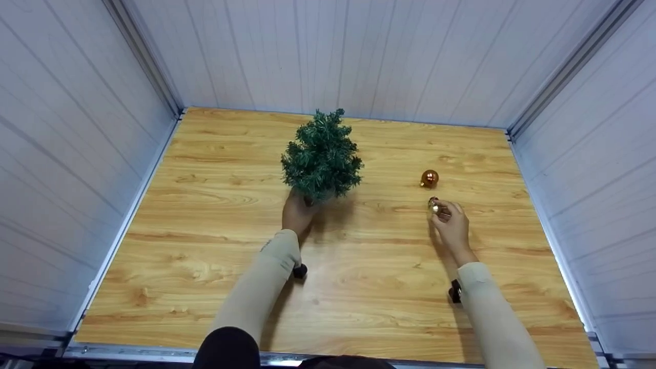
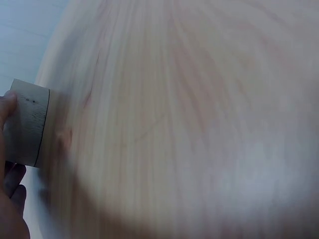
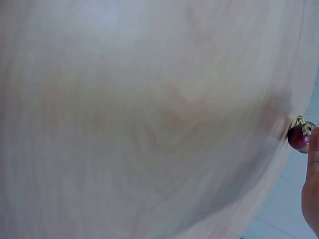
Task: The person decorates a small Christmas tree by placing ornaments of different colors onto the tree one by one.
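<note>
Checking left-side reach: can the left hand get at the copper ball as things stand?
Probably not: the left hand grips the base of the green tree, well left of the copper ball. The tabletop between looks free, though; only the right hand crowds the ball's near side.

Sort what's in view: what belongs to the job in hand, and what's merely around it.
Likely part of the job:
- green tree, held by the left hand
- small bauble, pinched by the right hand
- copper bauble, lying nearby

Merely around:
- wooden table
- pale wall panels
</note>
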The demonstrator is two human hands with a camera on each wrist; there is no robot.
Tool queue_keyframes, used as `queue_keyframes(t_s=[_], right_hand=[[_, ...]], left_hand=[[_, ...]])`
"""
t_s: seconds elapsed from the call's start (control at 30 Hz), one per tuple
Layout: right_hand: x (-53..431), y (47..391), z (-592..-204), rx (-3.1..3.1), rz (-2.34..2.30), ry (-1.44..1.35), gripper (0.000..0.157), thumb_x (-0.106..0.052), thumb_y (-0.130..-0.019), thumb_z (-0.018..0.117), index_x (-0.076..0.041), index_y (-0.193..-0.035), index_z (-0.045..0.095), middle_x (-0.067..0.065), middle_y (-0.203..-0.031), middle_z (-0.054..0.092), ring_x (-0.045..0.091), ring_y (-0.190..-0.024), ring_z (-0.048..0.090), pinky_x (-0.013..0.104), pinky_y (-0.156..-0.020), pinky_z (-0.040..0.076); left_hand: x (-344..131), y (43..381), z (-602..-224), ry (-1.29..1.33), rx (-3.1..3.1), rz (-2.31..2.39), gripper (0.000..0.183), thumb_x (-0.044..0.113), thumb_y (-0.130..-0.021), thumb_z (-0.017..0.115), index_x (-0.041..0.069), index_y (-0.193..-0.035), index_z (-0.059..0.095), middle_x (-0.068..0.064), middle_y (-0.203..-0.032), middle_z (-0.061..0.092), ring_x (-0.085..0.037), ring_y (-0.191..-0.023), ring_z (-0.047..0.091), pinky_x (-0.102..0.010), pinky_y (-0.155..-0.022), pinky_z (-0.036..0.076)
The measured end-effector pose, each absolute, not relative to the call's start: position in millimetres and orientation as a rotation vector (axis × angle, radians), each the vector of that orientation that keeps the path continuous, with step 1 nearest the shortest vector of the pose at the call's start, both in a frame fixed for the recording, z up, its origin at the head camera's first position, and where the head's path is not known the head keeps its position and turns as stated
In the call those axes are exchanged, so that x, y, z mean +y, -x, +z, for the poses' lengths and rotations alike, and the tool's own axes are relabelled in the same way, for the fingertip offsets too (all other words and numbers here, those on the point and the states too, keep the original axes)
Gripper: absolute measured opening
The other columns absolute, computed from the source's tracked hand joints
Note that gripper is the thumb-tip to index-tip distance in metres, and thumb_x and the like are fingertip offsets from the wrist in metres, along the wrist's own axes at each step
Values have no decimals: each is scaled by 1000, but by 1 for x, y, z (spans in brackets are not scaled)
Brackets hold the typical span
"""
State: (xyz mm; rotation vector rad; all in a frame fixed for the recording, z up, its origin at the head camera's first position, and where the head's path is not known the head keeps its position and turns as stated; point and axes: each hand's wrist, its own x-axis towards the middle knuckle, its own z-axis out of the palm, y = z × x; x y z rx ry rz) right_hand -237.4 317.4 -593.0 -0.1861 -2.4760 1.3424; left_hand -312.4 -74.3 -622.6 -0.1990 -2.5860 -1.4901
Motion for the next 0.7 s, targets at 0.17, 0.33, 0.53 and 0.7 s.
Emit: queue_keyframes(t_s=[0.17, 0.33, 0.53, 0.7], right_hand=[[315, 243, -591, -2464, 1368, 179, 32, 6, -87, 64, 3, -119, 64, 19, -113, 60, 30, -100, 65, 9, -77, 49], [312, 248, -590, -2456, 1399, 194, 33, 6, -88, 64, 3, -120, 62, 19, -113, 62, 31, -100, 64, 8, -76, 49], [310, 254, -585, -2478, 1367, 189, 32, 3, -88, 65, 2, -121, 62, 16, -113, 58, 26, -97, 63, 8, -76, 49], [309, 260, -579, -2477, 1350, 155, 33, 2, -89, 64, 2, -122, 62, 16, -113, 57, 26, -98, 62, 8, -77, 49]], left_hand=[[-70, 313, -624, 215, -2610, -1460, 53, 27, -89, 71, 14, -136, 49, -6, -110, 58, -20, -92, 57, -39, -81, 49], [-68, 312, -624, 210, -2640, -1414, 51, 29, -90, 71, 12, -132, 49, -7, -108, 57, -21, -91, 56, -39, -81, 49], [-71, 312, -624, 184, -2658, -1383, 63, 33, -89, 72, 12, -141, 44, -7, -115, 56, -21, -100, 57, -42, -92, 49], [-74, 313, -625, 175, -2641, -1375, 63, 34, -90, 71, 12, -142, 44, -8, -116, 56, -22, -100, 58, -43, -91, 49]])
